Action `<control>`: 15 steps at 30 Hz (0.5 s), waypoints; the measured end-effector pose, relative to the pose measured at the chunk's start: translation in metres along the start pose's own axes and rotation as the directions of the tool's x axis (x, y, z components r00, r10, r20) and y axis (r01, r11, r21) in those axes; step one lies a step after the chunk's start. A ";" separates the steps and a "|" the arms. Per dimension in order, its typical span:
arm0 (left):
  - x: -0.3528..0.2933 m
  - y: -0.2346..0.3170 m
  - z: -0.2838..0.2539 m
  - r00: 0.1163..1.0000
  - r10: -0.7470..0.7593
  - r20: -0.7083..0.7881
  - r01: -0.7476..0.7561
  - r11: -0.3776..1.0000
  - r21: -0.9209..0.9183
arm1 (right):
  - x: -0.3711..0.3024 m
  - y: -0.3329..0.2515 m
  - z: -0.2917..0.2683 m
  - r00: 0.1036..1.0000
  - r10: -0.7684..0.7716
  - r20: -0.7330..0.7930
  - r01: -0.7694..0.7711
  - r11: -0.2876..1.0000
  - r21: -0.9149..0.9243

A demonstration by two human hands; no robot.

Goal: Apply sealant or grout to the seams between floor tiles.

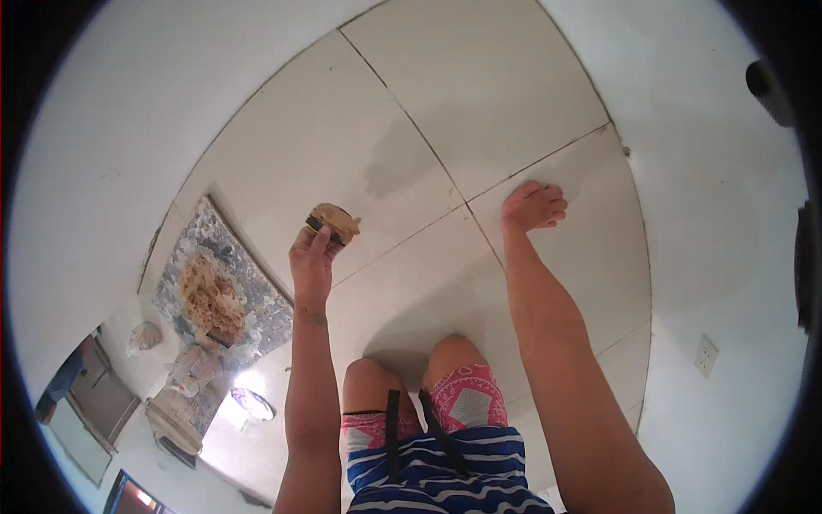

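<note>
Head view: left hand [312,259] grips sponge [332,224]; right hand [533,206] well apart.

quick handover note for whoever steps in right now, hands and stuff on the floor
Left hand: raised, gripping a mortar-caked tool above the tiles.
Right hand: empty, palm flat on a large pale floor tile near its joint line.
Person kneels on the laid tiles.
Mortar pile sits on a speckled board to the left, sacks below it.
Done: several tiles appear laid.
Left: cannot tell from this view.
</note>
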State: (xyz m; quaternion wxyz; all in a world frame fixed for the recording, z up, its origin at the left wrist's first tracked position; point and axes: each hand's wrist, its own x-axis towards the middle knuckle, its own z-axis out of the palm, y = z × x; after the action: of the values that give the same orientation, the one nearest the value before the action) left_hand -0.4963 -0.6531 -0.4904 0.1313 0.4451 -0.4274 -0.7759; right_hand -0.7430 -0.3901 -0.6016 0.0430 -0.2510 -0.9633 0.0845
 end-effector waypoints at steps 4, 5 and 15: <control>-0.018 0.008 -0.034 0.950 0.262 -0.171 -0.099 0.770 0.630 | 0.015 0.010 -0.002 0.998 0.024 -0.053 -0.028 0.997 -0.069; -0.026 0.007 -0.061 0.926 0.271 -0.263 -0.084 0.827 0.555 | 0.015 0.011 -0.002 0.998 0.024 -0.054 -0.028 0.997 -0.078; -0.138 -0.036 -0.297 0.795 -0.101 -0.598 0.240 0.958 0.158 | 0.016 0.035 0.041 0.984 -0.049 -0.172 0.000 0.961 -0.278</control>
State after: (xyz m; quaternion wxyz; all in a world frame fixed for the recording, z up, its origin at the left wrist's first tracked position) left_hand -0.1734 -0.7129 -0.5099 0.1340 0.7103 -0.4095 -0.5566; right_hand -0.7449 -0.3579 -0.6480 0.0941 -0.2490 -0.9611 -0.0741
